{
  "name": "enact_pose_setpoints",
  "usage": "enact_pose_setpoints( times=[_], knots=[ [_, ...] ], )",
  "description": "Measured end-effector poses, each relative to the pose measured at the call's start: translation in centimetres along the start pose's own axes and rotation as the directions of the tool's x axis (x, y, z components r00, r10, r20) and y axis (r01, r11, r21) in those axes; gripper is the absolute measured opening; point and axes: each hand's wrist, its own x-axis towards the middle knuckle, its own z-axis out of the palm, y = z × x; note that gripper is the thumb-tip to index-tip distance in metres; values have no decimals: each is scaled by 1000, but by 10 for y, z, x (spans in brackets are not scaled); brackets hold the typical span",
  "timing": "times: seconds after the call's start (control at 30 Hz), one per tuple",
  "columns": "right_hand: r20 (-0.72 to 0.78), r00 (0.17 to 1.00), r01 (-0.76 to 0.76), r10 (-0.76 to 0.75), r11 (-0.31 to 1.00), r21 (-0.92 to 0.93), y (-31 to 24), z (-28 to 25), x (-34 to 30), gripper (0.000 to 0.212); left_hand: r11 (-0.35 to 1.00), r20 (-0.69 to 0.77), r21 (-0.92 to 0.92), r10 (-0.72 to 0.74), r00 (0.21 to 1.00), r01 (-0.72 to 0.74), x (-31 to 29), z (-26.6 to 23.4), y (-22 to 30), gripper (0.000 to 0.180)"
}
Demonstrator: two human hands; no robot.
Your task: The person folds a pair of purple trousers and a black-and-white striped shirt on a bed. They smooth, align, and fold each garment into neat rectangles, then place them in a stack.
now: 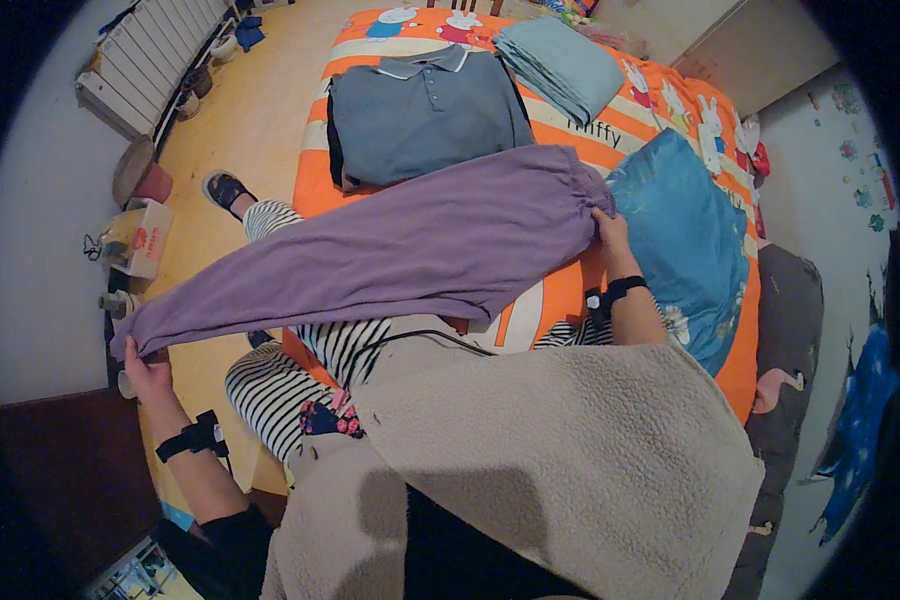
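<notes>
A pair of purple trousers (390,245), laid leg on leg, stretches out between my two hands across the bed's near edge. My left hand (148,375) grips the leg end at the left, out over the floor. At the gathered waistband on the right, my right hand (611,238) has its fingers closed on the cloth. The fabric hangs slightly slack along its lower edge, above my striped trouser legs (270,390). Just beyond it lies a folded grey-blue polo shirt (430,115) with a white-edged collar, over dark cloth.
An orange bedspread (320,175) with rabbit figures covers the bed. Folded pale teal cloth (560,68) lies at the back, and a shiny blue pillow (685,240) sits right of my right hand. A white radiator (155,60), pots and a white box (150,240) line the left wall.
</notes>
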Motion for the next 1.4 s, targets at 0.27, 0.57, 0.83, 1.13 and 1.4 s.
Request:
enact_pose_setpoints(
  times=[0.27, 0.57, 0.83, 1.13, 1.4],
  knots=[
    [264, 946, 203, -189, 979, -25, -53, -46, 11, 54, 998, -103, 42, -48, 994, 53, 15, -10, 0, 39],
    [270, 955, -72, 126, 977, -199, -62, -49, 1, 33, 999, -86, 33, -35, 996, 38, 30, -29, -6, 42],
    [371, 916, 1, 150, 926, -377, -57, -63, 10, 30, 1000, -37, 26, 1, 999, 0, 26, -27, -8, 39],
    [212, 967, -4, 143, 837, -547, 0, -35, -10, 32, 998, 27, -12, -69, 997, 70, 30, -37, -11, 40],
    [380, 921, -143, -78, 843, 519, -110, -11, 10, 29, 999, 83, 47, -3, 997, -1, -4, 36, 22, 41]
  ],
)
